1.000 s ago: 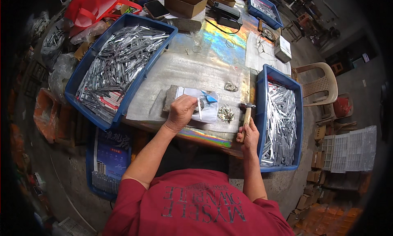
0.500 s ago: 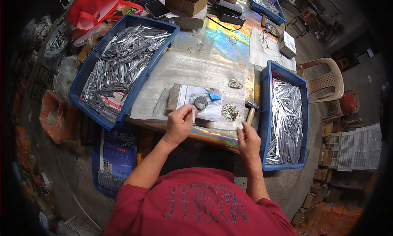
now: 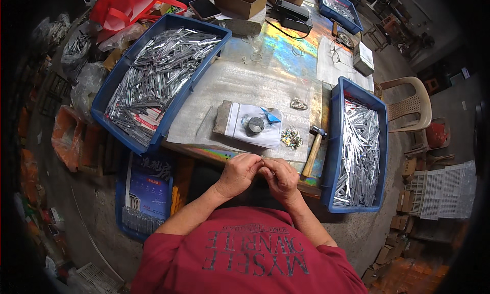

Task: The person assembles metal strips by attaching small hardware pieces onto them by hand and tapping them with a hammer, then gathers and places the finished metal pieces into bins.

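Note:
My left hand (image 3: 238,174) and my right hand (image 3: 282,180) meet fingertip to fingertip just off the table's front edge. Both are closed in a pinch; whatever lies between the fingers is too small and covered to name. Beyond them a grey block (image 3: 222,121) carries white paper sheets (image 3: 265,138), on which stand a small round dark-rimmed container (image 3: 255,125) and a blue pointed piece (image 3: 272,118). To the right of the block lies a pile of small metal parts (image 3: 291,138). A hammer (image 3: 313,155) with a wooden handle rests beside that pile.
Blue trays heaped with slim silver metal pieces flank the work spot: the left tray (image 3: 191,88) and the right tray (image 3: 332,141). A third blue tray (image 3: 348,28) sits at the far right. Cardboard boxes, a phone (image 3: 205,8) and a red bag (image 3: 122,13) are at the back.
My left hand has drawn back from the paper with the slim pale piece it pinched, which no longer shows clearly. My right hand has left the hammer's side and moved left to meet it.

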Tool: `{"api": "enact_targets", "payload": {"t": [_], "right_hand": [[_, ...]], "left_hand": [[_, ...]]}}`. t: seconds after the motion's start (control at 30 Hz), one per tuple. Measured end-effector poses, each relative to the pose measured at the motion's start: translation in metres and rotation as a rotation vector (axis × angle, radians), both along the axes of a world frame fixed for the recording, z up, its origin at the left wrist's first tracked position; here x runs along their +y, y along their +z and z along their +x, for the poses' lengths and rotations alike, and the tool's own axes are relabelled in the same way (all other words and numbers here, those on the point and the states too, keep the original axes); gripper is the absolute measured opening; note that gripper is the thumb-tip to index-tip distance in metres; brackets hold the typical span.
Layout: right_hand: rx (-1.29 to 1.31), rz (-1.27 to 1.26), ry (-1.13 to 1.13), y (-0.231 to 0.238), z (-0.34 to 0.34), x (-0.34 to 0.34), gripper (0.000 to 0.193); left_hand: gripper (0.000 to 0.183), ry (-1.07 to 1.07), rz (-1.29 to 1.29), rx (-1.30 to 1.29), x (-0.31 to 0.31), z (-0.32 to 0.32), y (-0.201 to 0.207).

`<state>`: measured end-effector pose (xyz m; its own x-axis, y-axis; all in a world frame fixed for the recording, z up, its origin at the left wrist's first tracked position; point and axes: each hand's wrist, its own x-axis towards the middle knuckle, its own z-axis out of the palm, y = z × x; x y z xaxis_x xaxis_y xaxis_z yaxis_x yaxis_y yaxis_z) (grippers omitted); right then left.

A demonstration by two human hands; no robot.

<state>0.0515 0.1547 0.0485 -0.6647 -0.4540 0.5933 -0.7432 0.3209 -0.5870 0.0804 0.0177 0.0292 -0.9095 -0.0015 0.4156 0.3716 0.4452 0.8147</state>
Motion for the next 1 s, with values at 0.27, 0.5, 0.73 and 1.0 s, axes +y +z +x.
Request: {"api": "enact_targets", "payload": {"t": [0.27, 0.5, 0.73, 1.0], "right_hand": [[-0.353, -0.146, -0.124, -0.007, 0.007, 0.005, 0.010], [-0.997, -0.508, -0.066, -0.006, 0.003, 0.002, 0.023], [-1.124, -0.571, -0.069, 0.005, 0.008, -0.008, 0.023], [-1.116, -0.515, -0.076, -0.014, 0.013, 0.007, 0.021]], "left_hand": [[0.008, -0.014, -0.115, 0.132, 0.000, -0.003, -0.009], [0.010, -0.002, -0.156, 0.200, -0.005, -0.002, -0.010], [0.006, 0.279, -0.220, 0.137, -0.049, -0.004, -0.011], [0.006, 0.577, -0.449, -0.074, -0.119, -0.027, -0.045]]}}
